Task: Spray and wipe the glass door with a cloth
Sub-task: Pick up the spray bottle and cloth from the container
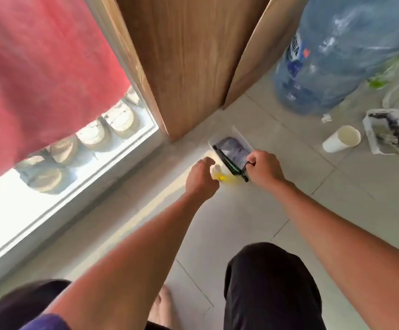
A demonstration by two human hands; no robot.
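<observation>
My right hand (pixel 266 166) pinches the dark handle of a green-and-black squeegee (pixel 229 165) lying over the small clear tub (pixel 239 136) at the foot of the wooden panel; my left hand (pixel 202 175), fingers curled and gripping nothing, hovers just beside the yellow spray bottle (pixel 220 175) on the near side of that tub. A grey cloth (pixel 233 148) sits inside it. I'd take the bottle upright by its neck, then the cloth. The glass door (pixel 51 175) stands well left of the tub.
</observation>
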